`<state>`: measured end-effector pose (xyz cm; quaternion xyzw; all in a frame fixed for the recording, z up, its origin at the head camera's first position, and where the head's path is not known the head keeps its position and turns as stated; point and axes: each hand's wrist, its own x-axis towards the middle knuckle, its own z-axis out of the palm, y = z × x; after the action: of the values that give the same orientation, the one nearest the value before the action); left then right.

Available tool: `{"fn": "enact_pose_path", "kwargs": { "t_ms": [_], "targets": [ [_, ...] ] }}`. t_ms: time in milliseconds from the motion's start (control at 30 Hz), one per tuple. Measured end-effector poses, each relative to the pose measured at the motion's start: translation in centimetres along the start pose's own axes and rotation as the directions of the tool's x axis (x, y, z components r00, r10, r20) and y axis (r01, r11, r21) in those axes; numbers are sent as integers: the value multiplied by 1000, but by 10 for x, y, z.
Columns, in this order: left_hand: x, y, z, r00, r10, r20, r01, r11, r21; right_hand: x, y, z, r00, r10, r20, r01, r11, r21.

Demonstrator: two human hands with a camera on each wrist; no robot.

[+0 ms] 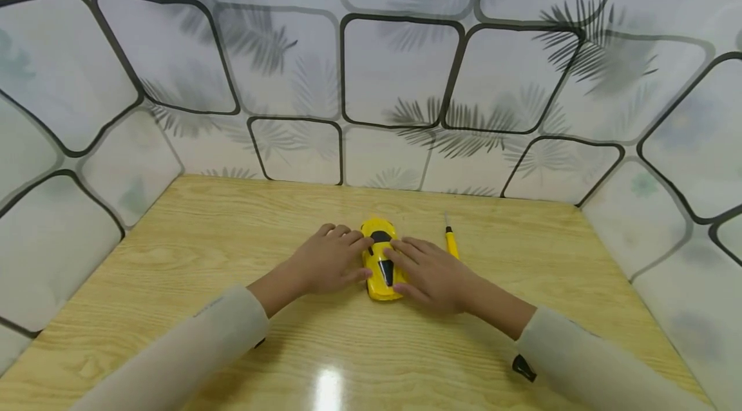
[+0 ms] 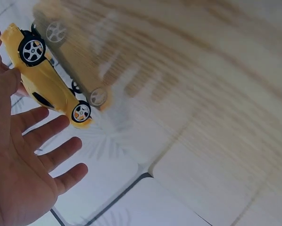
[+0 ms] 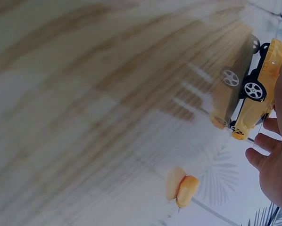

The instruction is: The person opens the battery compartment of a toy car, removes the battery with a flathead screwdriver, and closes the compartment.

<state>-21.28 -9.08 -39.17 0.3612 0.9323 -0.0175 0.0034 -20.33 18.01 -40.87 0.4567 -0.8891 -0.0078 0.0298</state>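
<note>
A yellow toy car point(image 1: 379, 266) with dark windows stands on the wooden table, its length pointing away from me. My left hand point(image 1: 333, 261) lies along its left side, index finger and thumb touching the body. On the opposite side, my right hand point(image 1: 435, 272) rests its fingertips against the car's top and right edge. The left wrist view shows the car point(image 2: 44, 82) side-on with spoked wheels, the other left fingers spread apart from it. Just beyond the right hand lies a small screwdriver point(image 1: 451, 243) with a yellow handle, partly hidden by that hand.
The light wood tabletop point(image 1: 232, 224) is glossy and mirrors the car. Patterned wall panels point(image 1: 400, 69) with dark outlines and leaf prints enclose it at the back and both sides. A small black piece point(image 1: 524, 367) shows under the right sleeve.
</note>
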Motion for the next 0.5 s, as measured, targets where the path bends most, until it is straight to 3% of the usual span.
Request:
{"fn": "enact_pose_path", "kwargs": {
  "t_ms": [200, 300, 500],
  "targets": [
    [2, 0, -1, 998, 56, -17, -56, 998, 18, -8, 1, 0, 1000, -18, -12, 17, 1000, -10],
    [8, -11, 1, 996, 83, -14, -83, 997, 0, -8, 1, 0, 1000, -22, -12, 21, 1000, -7],
    [23, -41, 1, 995, 100, 20, -96, 984, -151, -9, 1, 0, 1000, -16, -2, 16, 1000, 6]
  ]
}}
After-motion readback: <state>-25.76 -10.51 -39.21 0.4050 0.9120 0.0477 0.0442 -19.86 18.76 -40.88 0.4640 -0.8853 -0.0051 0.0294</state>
